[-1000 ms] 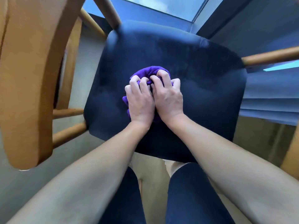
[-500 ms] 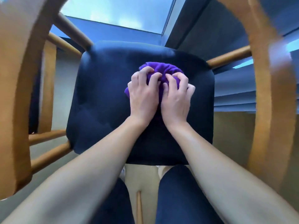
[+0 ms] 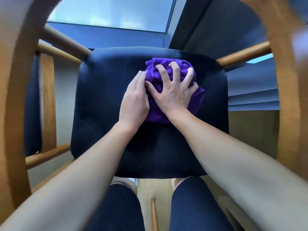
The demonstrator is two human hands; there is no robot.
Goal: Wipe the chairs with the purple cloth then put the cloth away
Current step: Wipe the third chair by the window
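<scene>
- a curved wooden chair frame (image 3: 15, 97) arcs up the left edge, close to the camera and blurred.
- just right of it, between wooden slats, there is a dark blue padded part (image 3: 32, 105); i cannot tell what it belongs to.
- the dark blue chair seat (image 3: 103, 97) fills the middle, with round wooden rungs meeting its far corners.
- the left hand (image 3: 135, 100) lies flat on the seat with its fingers straight and close together. the fingertips touch the left edge of the cloth and grip nothing. its thumb is hidden.
- the purple cloth (image 3: 182, 66) sits bunched on the far half of the seat, right of centre, with a loose flap trailing toward the near right.
- the right hand (image 3: 171, 94) presses down on top of the cloth. its fingers are splayed wide and a little bent, tips sunk into the folds and not wrapped round it. the thumb touches the left hand's fingers.
- a pale window (image 3: 113, 12) shows at the far side, above the seat.
- two legs in dark trousers (image 3: 116, 209) stand at the near edge over a light floor (image 3: 145, 185).
- a wooden rung (image 3: 241, 54) runs from the seat's far right corner to another blurred curved wooden piece (image 3: 283, 80) at the right edge.
</scene>
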